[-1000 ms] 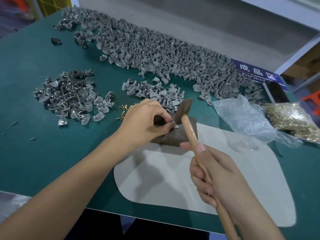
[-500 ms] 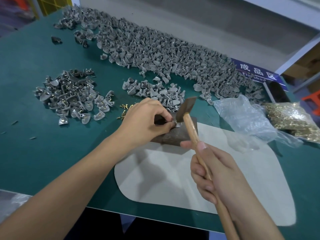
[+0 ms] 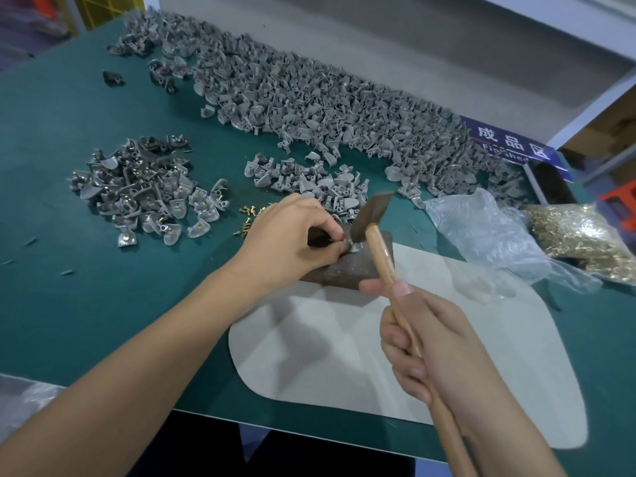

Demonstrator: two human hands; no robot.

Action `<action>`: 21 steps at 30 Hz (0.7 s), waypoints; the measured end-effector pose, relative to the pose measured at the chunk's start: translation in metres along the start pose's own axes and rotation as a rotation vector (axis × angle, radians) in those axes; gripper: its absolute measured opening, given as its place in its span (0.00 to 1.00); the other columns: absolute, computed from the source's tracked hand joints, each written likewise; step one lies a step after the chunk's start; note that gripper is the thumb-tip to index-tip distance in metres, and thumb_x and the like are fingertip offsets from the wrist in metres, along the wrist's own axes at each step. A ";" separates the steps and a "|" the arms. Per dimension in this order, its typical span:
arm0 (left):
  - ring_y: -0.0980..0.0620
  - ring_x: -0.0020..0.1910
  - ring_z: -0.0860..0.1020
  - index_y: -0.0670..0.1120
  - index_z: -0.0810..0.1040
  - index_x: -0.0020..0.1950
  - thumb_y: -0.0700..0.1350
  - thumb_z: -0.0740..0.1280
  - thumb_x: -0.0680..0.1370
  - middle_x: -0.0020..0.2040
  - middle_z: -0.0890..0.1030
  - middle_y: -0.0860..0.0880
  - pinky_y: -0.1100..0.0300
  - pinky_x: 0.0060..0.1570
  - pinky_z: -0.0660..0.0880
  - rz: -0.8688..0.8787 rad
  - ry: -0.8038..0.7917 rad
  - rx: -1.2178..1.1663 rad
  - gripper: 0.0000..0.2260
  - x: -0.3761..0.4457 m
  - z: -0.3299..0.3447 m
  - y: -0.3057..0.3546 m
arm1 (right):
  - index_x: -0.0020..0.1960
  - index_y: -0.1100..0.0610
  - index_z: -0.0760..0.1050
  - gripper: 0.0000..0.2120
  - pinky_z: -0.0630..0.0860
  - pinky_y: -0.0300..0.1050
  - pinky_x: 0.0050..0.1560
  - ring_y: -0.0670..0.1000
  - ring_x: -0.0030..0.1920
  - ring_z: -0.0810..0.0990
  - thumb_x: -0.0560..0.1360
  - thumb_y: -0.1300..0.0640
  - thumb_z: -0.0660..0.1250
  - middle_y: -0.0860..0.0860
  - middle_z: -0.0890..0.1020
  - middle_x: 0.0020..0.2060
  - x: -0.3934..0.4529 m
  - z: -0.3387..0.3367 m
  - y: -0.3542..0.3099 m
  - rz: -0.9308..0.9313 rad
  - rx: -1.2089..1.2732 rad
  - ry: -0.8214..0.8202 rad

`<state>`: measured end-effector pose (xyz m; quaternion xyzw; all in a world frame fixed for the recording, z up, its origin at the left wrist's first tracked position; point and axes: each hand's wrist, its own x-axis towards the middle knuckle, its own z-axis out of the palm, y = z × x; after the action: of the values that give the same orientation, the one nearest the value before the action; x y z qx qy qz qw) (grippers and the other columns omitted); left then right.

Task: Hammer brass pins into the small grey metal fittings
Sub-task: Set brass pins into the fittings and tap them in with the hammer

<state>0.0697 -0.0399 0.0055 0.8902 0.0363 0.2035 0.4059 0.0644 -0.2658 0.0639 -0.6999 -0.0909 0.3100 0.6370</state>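
Head view shows the striking step in hand: the left hand [image 3: 292, 242] pinches a small grey fitting [image 3: 351, 247] between curled fingertips and steadies it on the dark metal block [image 3: 347, 270], which sits at the far edge of a pale mat [image 3: 344, 356] on the green table [image 3: 86, 304]. The right hand [image 3: 437, 349] is wrapped around the wooden handle of the hammer [image 3: 373, 216], thumb laid along it, and the hammer head sits right at the fitting, though whether it touches cannot be told. The brass pin itself is too small to make out under the head. To the left lies a heap of fittings with pins in them [image 3: 144, 191], with loose brass pins [image 3: 249, 218] nearby; a long pile of bare fittings [image 3: 327, 108] runs along the back. Next, judging by this, comes a short, square tap that clears the pinching fingertips
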 end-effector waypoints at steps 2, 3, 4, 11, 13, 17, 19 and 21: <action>0.54 0.50 0.76 0.56 0.84 0.42 0.51 0.78 0.72 0.43 0.81 0.57 0.48 0.51 0.75 0.003 0.004 0.004 0.04 0.000 0.000 0.000 | 0.57 0.48 0.85 0.14 0.63 0.34 0.21 0.46 0.22 0.60 0.80 0.41 0.68 0.50 0.68 0.30 0.001 0.001 0.001 0.006 0.014 0.003; 0.54 0.49 0.76 0.57 0.84 0.41 0.51 0.78 0.72 0.42 0.81 0.57 0.48 0.50 0.75 0.005 0.005 0.012 0.04 0.000 0.001 0.000 | 0.58 0.49 0.85 0.14 0.63 0.34 0.22 0.46 0.22 0.60 0.81 0.42 0.67 0.50 0.68 0.30 0.000 0.002 0.003 -0.023 0.035 0.019; 0.54 0.49 0.76 0.58 0.83 0.41 0.52 0.77 0.72 0.42 0.81 0.57 0.48 0.50 0.75 0.008 0.006 0.018 0.04 0.000 0.001 0.000 | 0.58 0.49 0.85 0.16 0.63 0.34 0.22 0.46 0.22 0.60 0.80 0.42 0.64 0.50 0.67 0.30 -0.001 0.004 0.004 -0.063 0.055 0.041; 0.54 0.50 0.76 0.58 0.84 0.42 0.53 0.76 0.73 0.43 0.81 0.57 0.47 0.51 0.75 0.012 -0.004 0.009 0.03 0.001 0.000 0.000 | 0.59 0.49 0.84 0.15 0.63 0.34 0.23 0.46 0.22 0.59 0.81 0.41 0.66 0.50 0.67 0.31 -0.004 0.001 0.007 -0.066 0.044 0.037; 0.52 0.50 0.76 0.58 0.84 0.41 0.53 0.77 0.73 0.43 0.81 0.56 0.46 0.51 0.76 0.014 -0.008 0.013 0.03 0.001 0.000 0.001 | 0.61 0.49 0.84 0.17 0.63 0.34 0.24 0.47 0.23 0.59 0.82 0.42 0.63 0.50 0.67 0.31 -0.006 0.002 0.007 -0.115 0.043 0.033; 0.52 0.51 0.76 0.55 0.85 0.42 0.50 0.77 0.73 0.43 0.82 0.56 0.47 0.52 0.75 0.008 -0.013 0.006 0.03 0.001 -0.001 0.000 | 0.59 0.46 0.85 0.13 0.63 0.34 0.23 0.47 0.22 0.59 0.85 0.45 0.63 0.50 0.67 0.31 -0.001 0.001 0.006 -0.019 0.000 0.024; 0.53 0.50 0.76 0.55 0.85 0.42 0.50 0.77 0.73 0.43 0.81 0.57 0.48 0.52 0.75 0.009 -0.007 0.009 0.03 0.001 -0.001 -0.001 | 0.58 0.47 0.85 0.12 0.63 0.34 0.22 0.46 0.22 0.59 0.85 0.45 0.64 0.50 0.68 0.30 0.000 0.000 0.006 -0.013 0.001 0.037; 0.55 0.51 0.76 0.56 0.85 0.43 0.52 0.77 0.73 0.43 0.81 0.58 0.49 0.52 0.75 0.010 -0.006 0.019 0.03 0.001 -0.001 -0.001 | 0.59 0.47 0.84 0.13 0.63 0.34 0.22 0.46 0.22 0.59 0.84 0.43 0.64 0.50 0.67 0.30 0.001 0.001 0.008 -0.056 0.005 0.054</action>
<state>0.0709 -0.0385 0.0054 0.8948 0.0323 0.2024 0.3967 0.0627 -0.2656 0.0564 -0.7036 -0.0924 0.2732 0.6495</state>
